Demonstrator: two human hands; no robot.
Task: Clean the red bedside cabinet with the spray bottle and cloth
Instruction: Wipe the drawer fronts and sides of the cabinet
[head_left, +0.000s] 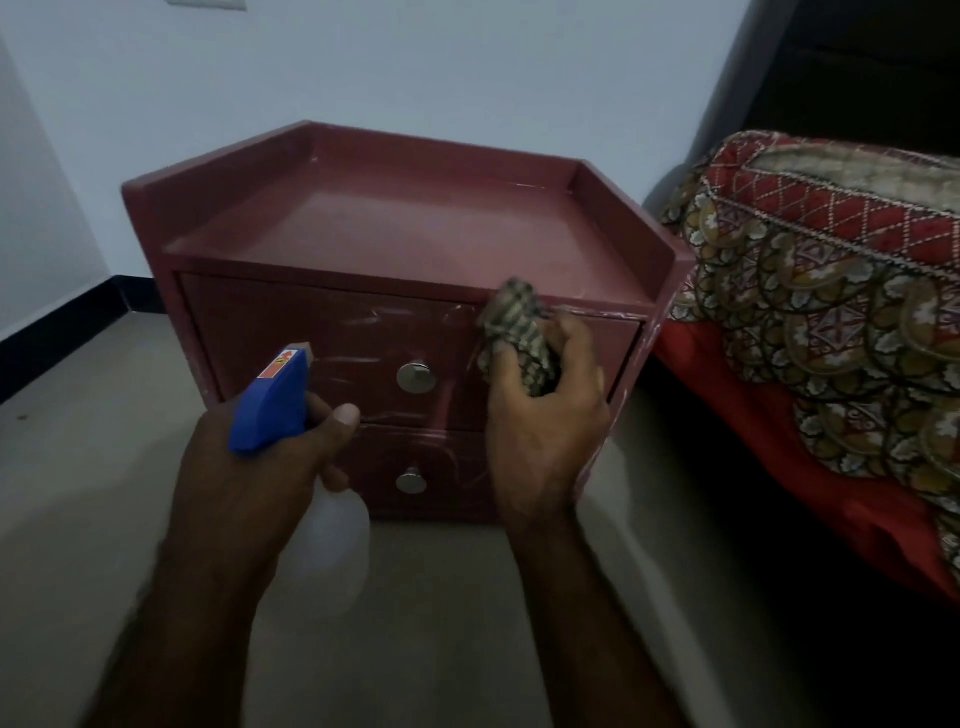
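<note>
Cabinet: red bedside cabinet (395, 218) on the floor (78, 441), just beside the bed (831, 291); top bare, two drawers with metal knobs.
Left hand (249, 467): wrapped round the spray bottle (291, 410), blue head aimed at the upper drawer (332, 343), thumb up beside the head.
Right hand (545, 415): closed on a bunched checked cloth (514, 327), pressed at the drawer's top right edge.
Step, judged: wiping the upper drawer front, streaks showing.
Doing it well: flatten the cloth for wider contact; wipe in overlapping passes along the edge, round the knob (416, 376); spray lightly, away from the bedding.
</note>
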